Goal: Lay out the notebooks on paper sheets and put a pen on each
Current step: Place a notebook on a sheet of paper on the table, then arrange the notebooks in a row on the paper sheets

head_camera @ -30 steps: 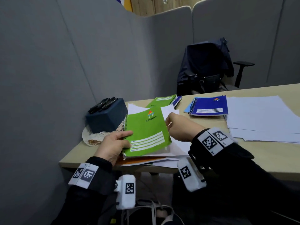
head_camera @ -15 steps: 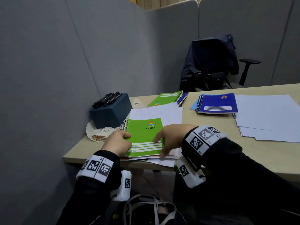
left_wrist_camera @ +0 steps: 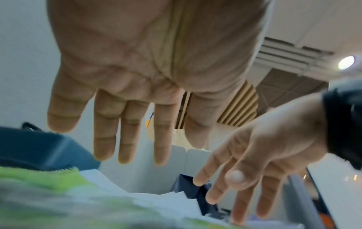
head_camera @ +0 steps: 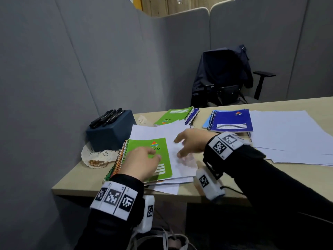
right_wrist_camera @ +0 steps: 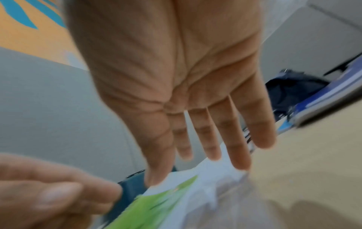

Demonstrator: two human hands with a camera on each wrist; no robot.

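Green notebook [head_camera: 149, 156] flat, spine left, long axis away; both hands [head_camera: 142, 164] spread, holding nothing

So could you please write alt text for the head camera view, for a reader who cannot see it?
Two open hands hover over a green notebook lying on paper sheets at a table's near edge: the left hand over its cover, the right hand over the paper beside it. Behind are black pens on a blue box and a blue notebook.

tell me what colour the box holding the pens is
Dark blue. The box with the black pens on top shows best in the head view.
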